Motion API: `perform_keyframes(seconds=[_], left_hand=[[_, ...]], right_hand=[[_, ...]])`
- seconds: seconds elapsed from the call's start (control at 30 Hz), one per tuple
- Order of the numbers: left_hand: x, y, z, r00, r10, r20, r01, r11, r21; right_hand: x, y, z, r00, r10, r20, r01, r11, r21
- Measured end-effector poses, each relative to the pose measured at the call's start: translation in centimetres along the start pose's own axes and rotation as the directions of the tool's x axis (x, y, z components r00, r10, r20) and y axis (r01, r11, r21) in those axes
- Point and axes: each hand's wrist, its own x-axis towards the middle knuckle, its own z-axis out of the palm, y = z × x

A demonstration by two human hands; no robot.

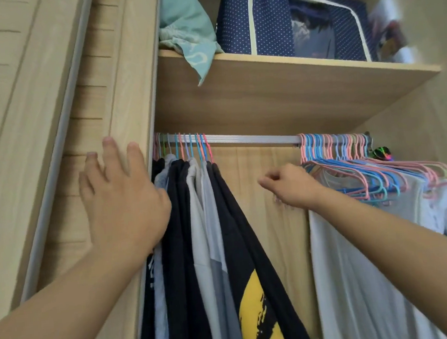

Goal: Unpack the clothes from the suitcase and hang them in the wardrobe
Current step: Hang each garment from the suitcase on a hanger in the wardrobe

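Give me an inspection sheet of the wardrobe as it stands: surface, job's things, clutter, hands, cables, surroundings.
Surface: rail bare in the middle, under the wooden shelf.
Job's things: dark and pale shirts hang bunched at the rail's left end; empty hangers crowd the right end over a white garment. No suitcase in view.
Clutter: teal cloth, dotted navy storage bag and blurred items on the shelf.
Hands: left hand flat, fingers spread by the door edge; right hand fingers curled beside the hangers, grip unclear.
Cables: nothing seen.
Surroundings: slatted wardrobe door at left.
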Motion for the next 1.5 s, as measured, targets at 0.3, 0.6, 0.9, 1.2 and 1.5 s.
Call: perform_keyframes(seconds=[0.3,0.6,0.9,1.2,1.5], left_hand=[[-0.9,0.6,0.8,0.997,-0.018,-0.074,0.015,0.999,-0.043],[-0.9,0.6,0.9,0.998,-0.004,-0.065,0.002,0.999,-0.038],[-0.7,0.2,1.0,0.999,-0.012,-0.048,0.011,1.000,-0.016],[-1.2,0.4,0.5,0.987,0.132,-0.092,-0.130,0.991,0.029],[-12.9,6.2,-3.8,0.983,0.150,-0.107,-0.184,0.816,-0.548]], right_hand=[[-1.9,10.0,-6.1,0.945,0.087,-0.315,-0.322,0.414,-0.851],[0.0,7.3,-4.3,0.957,0.033,-0.287,-0.260,0.535,-0.804],[0.6,5.5,-2.4,0.914,-0.015,-0.405,-0.278,0.703,-0.654],[-8.4,6.9,-1.5,0.859,-0.073,-0.507,-0.182,0.882,-0.435],[-30.2,12.9,-3.3,0.837,0.259,-0.482,-0.280,0.960,0.029]])
